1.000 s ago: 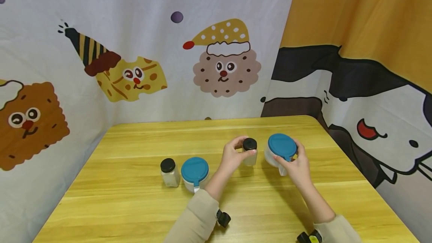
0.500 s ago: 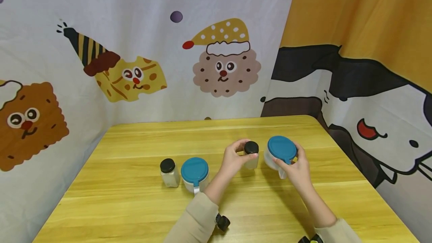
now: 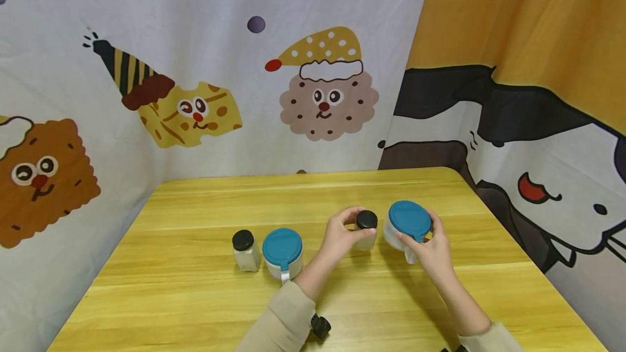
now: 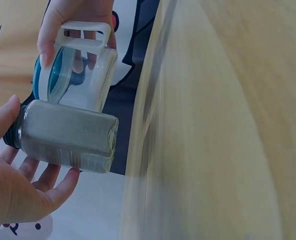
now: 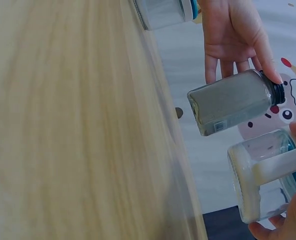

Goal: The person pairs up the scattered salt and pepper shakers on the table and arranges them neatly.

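My left hand (image 3: 337,237) holds a small glass jar (image 3: 365,241) with a black screw lid, thumb and fingers round its upper part. The jar has pale grey contents, seen through the glass in the left wrist view. To its right, my right hand (image 3: 434,246) grips a clear lidded pot (image 3: 409,221) with a blue lid and a white handle. Both are upright and raised over the table, close side by side. In the right wrist view the pot (image 5: 262,175) shows pale material at its bottom.
On the wooden table (image 3: 195,308), left of my left forearm, stand a second black-lidded jar (image 3: 247,257) and a second blue-lidded pot (image 3: 282,249), side by side. A printed cartoon curtain (image 3: 205,26) hangs behind the table and along its sides.
Both hands have come slightly nearer to me with the jar and the pot; the jar has also shifted a little right. The second jar and pot have not moved.
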Tool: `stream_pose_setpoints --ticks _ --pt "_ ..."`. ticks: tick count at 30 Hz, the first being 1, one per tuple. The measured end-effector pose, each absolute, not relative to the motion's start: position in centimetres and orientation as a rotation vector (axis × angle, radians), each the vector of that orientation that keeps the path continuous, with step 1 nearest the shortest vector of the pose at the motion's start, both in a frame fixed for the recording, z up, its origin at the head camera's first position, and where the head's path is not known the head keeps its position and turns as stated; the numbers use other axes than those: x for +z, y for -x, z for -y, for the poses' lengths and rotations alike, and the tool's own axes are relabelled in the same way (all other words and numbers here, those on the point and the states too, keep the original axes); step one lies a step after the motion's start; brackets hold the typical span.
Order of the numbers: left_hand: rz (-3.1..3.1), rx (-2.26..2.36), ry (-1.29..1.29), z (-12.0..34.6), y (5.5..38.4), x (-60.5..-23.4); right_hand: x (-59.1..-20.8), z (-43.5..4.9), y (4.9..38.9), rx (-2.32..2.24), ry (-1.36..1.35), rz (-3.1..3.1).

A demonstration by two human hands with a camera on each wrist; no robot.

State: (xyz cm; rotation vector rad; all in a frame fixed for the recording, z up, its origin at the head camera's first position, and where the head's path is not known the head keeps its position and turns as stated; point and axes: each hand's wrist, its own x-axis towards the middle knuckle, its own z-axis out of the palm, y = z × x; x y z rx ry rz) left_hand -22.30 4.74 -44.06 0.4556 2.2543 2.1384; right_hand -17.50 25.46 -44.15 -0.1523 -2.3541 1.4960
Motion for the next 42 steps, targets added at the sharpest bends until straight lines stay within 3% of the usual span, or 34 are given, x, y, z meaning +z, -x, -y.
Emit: stream_pose_setpoints --ticks 42 --pt "-2.247 2.116 -0.538 -5.0 21.0 -45.0 -45.4 -25.2 16.1 1.506 0.162 2.366"
